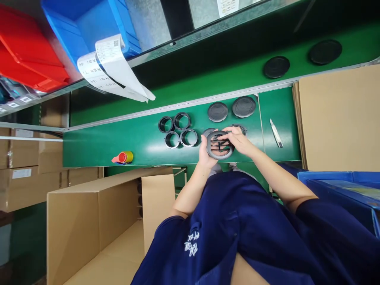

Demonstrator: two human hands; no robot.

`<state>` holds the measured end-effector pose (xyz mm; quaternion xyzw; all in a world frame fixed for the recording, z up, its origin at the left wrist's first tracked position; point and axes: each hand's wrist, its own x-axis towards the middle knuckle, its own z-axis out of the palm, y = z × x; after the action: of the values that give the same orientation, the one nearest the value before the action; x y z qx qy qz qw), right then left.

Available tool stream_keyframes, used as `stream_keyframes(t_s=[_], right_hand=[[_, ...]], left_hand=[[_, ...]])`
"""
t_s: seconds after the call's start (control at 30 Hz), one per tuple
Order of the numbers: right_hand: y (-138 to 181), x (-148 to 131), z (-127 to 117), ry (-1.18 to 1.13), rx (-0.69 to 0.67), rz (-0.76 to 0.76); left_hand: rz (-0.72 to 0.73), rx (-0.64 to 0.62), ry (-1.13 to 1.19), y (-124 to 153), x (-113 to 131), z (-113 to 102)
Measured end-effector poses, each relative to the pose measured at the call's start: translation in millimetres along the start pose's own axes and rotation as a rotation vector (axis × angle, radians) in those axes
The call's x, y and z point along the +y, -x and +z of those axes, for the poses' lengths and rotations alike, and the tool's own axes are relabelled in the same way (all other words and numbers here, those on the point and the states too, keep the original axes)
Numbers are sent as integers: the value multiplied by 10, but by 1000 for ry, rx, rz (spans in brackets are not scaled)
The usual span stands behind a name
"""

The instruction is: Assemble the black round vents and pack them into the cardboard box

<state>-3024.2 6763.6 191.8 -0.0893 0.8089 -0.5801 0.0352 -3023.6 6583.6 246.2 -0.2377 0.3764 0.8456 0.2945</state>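
I hold a round black vent grille with slats above the green bench. My left hand grips its left rim from behind. My right hand has its fingers curled over the top right rim. Several black rings lie in a cluster on the bench to the left of my hands. Two round black discs lie just beyond my hands. Parts of two more black pieces show behind the grille.
A utility knife lies on the bench to the right. A red-and-yellow tape roll sits at the bench's near edge. Open cardboard box lower left, flat cardboard right, blue bin lower right. Two black discs on the far conveyor.
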Motion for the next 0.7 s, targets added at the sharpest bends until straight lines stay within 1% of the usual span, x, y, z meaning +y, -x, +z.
stream_keyframes(t_s=[0.07,0.17,0.23,0.3,0.37,0.43,0.5,0.57,0.63,0.7], right_hand=[[38,-19,-90,-55,28,20],[99,11,-151,-44,43,-7],[150,56,-94,-6,56,-45],[217,92,33,86,50,-127],[297,110,191,221,-41,-255],[376,122,335,353,-161,-324],[431,154,429,444,-246,-280],[439,228,452,485,-284,-200],[391,350,402,513,-251,-133],[297,512,300,591,-148,-64]], left_hand=[[-10,-16,37,12,-40,28],[-44,1,51,-4,-64,44],[-53,20,60,-29,-68,26],[-29,59,85,-54,-81,-17],[-12,127,102,-72,-121,-75],[-52,165,89,-79,-190,-138],[-112,153,58,-85,-274,-195],[-154,135,28,-95,-344,-244],[-183,149,0,-113,-377,-289],[-197,182,-20,-137,-368,-337]])
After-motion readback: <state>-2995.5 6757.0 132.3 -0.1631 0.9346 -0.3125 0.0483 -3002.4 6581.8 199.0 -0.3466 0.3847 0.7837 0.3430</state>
